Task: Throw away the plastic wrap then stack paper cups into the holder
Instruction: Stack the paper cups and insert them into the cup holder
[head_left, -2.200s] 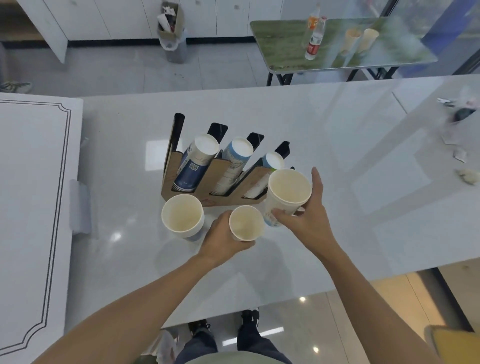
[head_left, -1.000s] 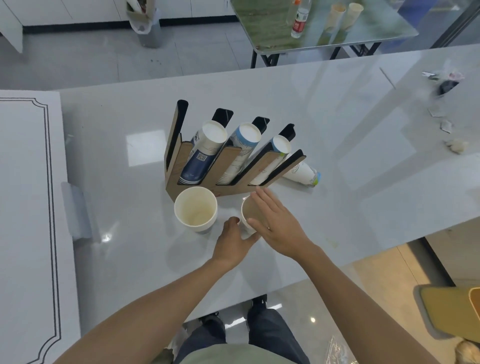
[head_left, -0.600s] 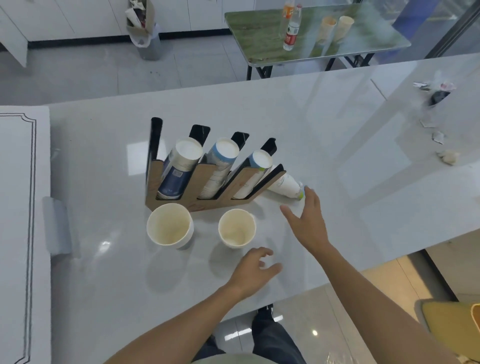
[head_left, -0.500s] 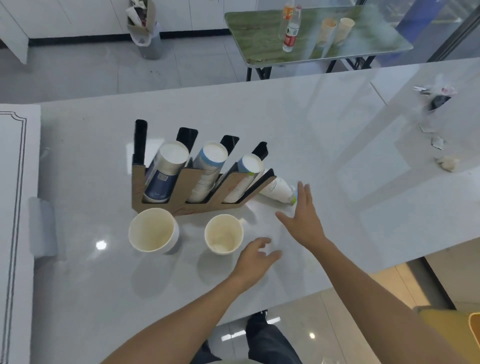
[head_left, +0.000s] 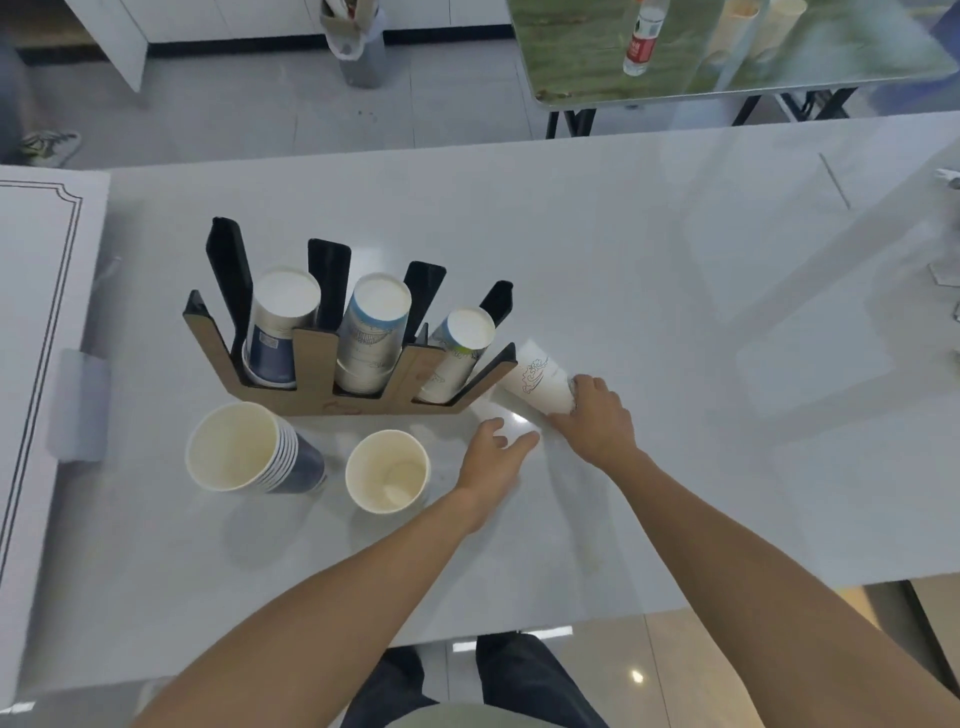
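White cup stack (head_left: 537, 384), right hand (head_left: 597, 421) gripping

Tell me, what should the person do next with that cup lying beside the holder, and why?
Probably lift the lying cup and slot it into the holder: the right hand already grips it, it lies on the table outside the rack, and the left hand is empty.

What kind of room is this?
Probably an office break room or canteen: a long white counter carries a wooden cup holder filled with paper cups, a folding table holds a drink bottle, and a bin stands behind.
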